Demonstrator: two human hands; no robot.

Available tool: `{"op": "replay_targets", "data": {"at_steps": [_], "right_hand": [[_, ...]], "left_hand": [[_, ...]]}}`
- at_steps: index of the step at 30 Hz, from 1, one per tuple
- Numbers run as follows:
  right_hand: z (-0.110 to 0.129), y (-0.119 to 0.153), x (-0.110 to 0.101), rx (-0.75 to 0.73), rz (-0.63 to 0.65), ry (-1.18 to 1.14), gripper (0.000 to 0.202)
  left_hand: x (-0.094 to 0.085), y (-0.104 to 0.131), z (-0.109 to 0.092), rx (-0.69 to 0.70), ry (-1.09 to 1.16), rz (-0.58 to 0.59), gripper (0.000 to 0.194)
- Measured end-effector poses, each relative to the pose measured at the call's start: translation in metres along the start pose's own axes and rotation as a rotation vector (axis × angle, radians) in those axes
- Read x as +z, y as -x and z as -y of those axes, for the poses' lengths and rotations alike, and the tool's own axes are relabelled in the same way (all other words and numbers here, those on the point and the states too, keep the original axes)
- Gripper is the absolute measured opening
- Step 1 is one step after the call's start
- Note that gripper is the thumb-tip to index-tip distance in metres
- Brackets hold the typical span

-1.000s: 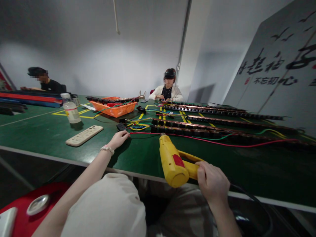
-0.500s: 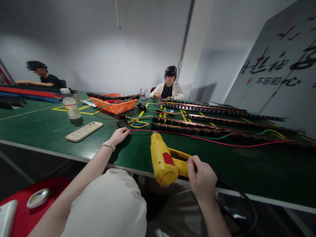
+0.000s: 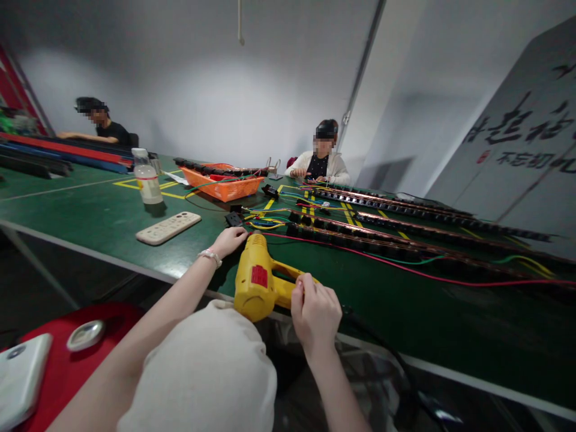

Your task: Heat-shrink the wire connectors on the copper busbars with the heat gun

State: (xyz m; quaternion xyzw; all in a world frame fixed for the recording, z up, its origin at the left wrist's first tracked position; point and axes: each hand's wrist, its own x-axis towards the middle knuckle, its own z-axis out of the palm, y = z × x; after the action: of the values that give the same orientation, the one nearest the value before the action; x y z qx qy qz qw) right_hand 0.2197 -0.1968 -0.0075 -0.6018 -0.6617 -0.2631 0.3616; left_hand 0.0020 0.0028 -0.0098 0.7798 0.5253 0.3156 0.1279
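My right hand (image 3: 317, 309) is wrapped round the handle of a yellow heat gun (image 3: 252, 282) with a red label. Its nozzle points away from me, close beside the fingers of my left hand (image 3: 230, 241). Those fingers are closed at the end of a long red wire (image 3: 360, 255), which runs off to the right across the table. The wire's tip is hidden in the fingers. Just beyond them lies a black connector block (image 3: 234, 219), with yellow, blue and green wires (image 3: 270, 223) beside it leading to long black strips with copper-coloured bars (image 3: 351, 236).
An orange basket (image 3: 225, 189) holding another strip, a bottle (image 3: 147, 180) and a beige phone-shaped item (image 3: 168, 228) stand on the green table (image 3: 90, 222). Two people sit beyond it. A red stool (image 3: 112, 324) at lower left bears a white phone (image 3: 22, 372).
The heat gun has moved left with my right hand, bringing its nozzle next to my left fingers. My left hand stays by the connector block. The camera view has shifted left.
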Motion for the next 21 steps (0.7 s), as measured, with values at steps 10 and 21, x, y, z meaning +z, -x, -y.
{"op": "replay_targets", "data": {"at_steps": [10, 21], "right_hand": [[-0.006, 0.002, 0.002, -0.008, -0.018, -0.084, 0.025], [-0.065, 0.014, -0.021, 0.261, -0.006, -0.178, 0.029]], "left_hand": [[0.000, 0.000, 0.005, 0.043, 0.013, -0.005, 0.042], [-0.002, 0.005, -0.002, 0.028, 0.075, 0.033, 0.037]]}}
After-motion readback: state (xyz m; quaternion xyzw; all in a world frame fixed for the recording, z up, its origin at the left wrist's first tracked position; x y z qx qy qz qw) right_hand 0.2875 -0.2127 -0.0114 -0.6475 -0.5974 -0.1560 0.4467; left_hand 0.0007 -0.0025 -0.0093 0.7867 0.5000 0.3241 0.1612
